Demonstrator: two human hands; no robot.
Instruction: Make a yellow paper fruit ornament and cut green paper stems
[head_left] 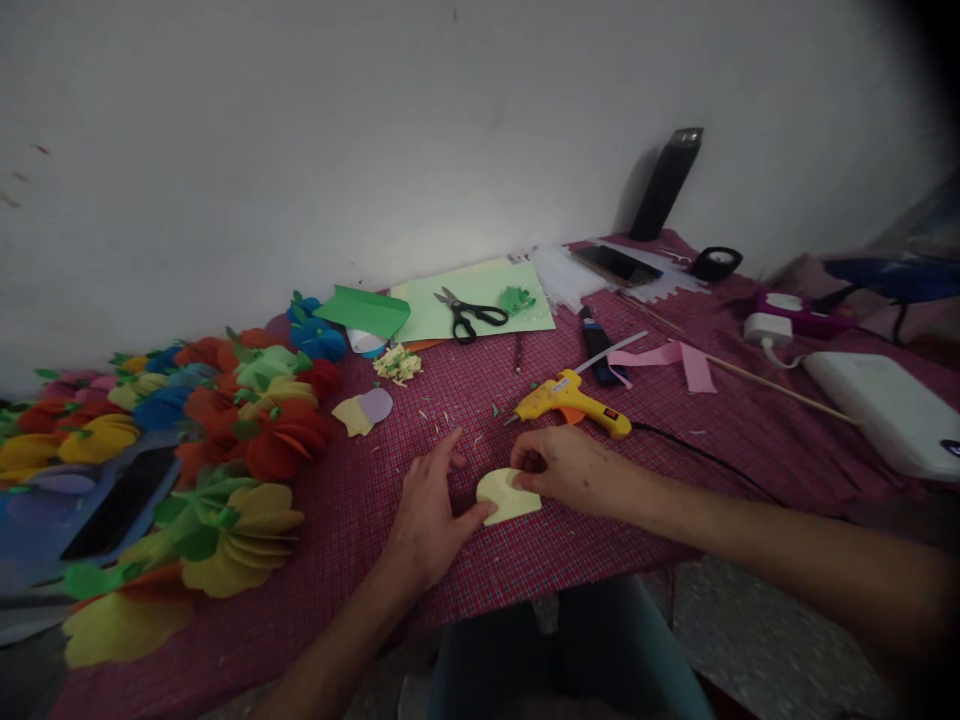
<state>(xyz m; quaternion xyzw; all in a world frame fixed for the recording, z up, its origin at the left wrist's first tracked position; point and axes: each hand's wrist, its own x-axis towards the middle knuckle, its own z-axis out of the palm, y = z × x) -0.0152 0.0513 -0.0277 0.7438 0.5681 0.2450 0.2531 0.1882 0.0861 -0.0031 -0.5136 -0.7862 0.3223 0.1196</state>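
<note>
Head camera: lower centre, the left hand (429, 508) is resting wide-fingered, thumb on pale-yellow paper (501, 496) the right hand (574, 470) is pinching. Frame left, leaf-topped paper ornaments (281, 440) are sitting assembled; this piece is apparently lying unfinished.

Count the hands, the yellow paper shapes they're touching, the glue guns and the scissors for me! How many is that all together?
Hands: 2 (left hand and right hand)
Yellow paper shape under the fingers: 1
Glue gun: 1
Pair of scissors: 1
Total: 5
</note>
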